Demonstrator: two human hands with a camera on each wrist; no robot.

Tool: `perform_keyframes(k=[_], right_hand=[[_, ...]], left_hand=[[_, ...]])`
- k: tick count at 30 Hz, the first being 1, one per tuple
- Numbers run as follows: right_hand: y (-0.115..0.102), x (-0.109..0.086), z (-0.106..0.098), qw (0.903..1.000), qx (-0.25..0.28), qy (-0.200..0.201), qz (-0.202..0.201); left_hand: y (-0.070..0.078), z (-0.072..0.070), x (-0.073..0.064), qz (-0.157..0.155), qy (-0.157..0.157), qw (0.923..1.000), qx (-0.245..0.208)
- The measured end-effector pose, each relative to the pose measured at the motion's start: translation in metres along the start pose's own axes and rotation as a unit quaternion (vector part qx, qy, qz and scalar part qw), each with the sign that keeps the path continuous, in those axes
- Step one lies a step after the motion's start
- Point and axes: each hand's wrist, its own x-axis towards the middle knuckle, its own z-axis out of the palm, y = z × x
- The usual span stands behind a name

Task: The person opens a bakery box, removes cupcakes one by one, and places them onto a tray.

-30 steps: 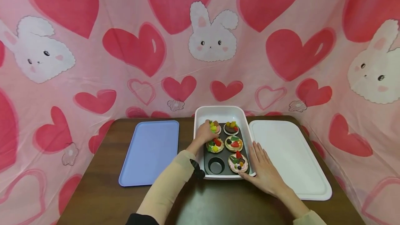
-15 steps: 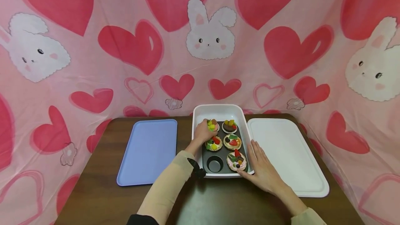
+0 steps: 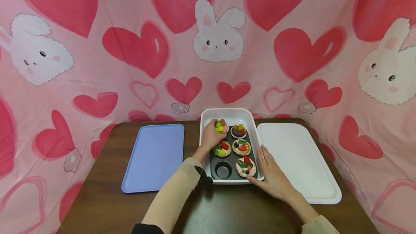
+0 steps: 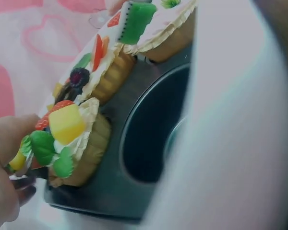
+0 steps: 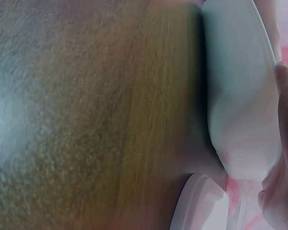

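In the head view my left hand grips a fruit-topped tart at the far left of the dark muffin tin. This tart leans toward me, its yellow and green topping showing; its base is hidden. Just nearer sits another tart with a strawberry and yellow cubes, seen large in the left wrist view. A chocolate tart and two cream tarts fill the right column. The tin lies in a white tub. My right hand rests on the tub's near right corner with straight fingers.
One cup at the near left of the tin holds nothing. A blue tray lies left of the tub, a white tray right of it. Behind the brown table hangs a pink cloth with hearts and rabbits.
My left hand has drawn the far left tart up and tilted it, so more of its topping shows. The right hand stays at the tub's corner.
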Motion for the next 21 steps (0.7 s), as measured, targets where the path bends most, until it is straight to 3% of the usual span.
perform_keyframes(k=[7,12,18,21], right_hand=[[0.0,0.001,0.0,1.0,0.006,0.001,0.0],[0.0,0.0,0.0,1.0,0.006,0.001,-0.002],[0.001,0.0,0.0,0.9999,0.01,-0.005,0.002],[0.001,0.001,0.0,0.9998,0.013,-0.012,0.007]], left_hand=[[0.004,-0.008,0.0,0.003,-0.022,0.9997,-0.014],[0.003,-0.009,0.002,0.004,-0.021,0.9992,-0.033],[0.005,-0.016,0.001,0.013,-0.015,0.996,-0.088],[0.005,-0.021,0.0,-0.004,-0.019,0.9914,-0.129]])
